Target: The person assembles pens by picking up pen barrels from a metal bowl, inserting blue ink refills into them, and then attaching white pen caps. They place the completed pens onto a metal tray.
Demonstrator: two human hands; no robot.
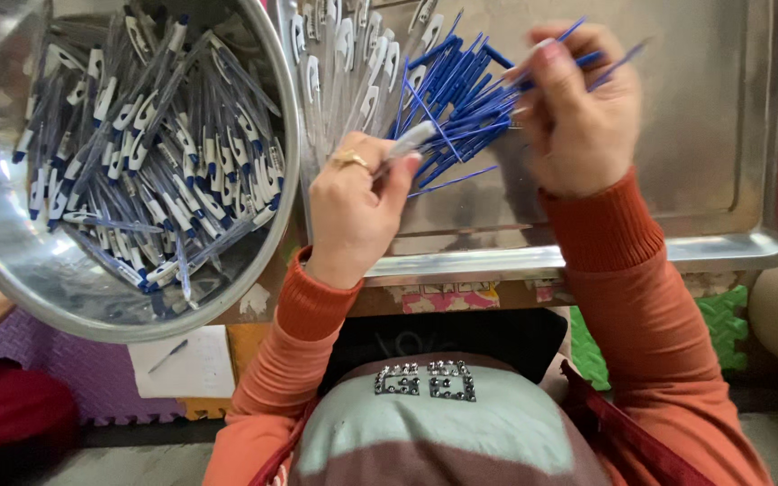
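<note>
Left hand (pixel 353 211), gold ring, pinches clear pen barrel (pixel 407 142). Right hand (pixel 578 112) closed on blue refill (pixel 558 38), possibly several. Between them, blue refill heap (pixel 456 103) beside empty barrels (pixel 344 63) in steel tray (pixel 722 180). Left: steel bowl (pixel 11 243) of assembled pens (pixel 155 153).
</note>
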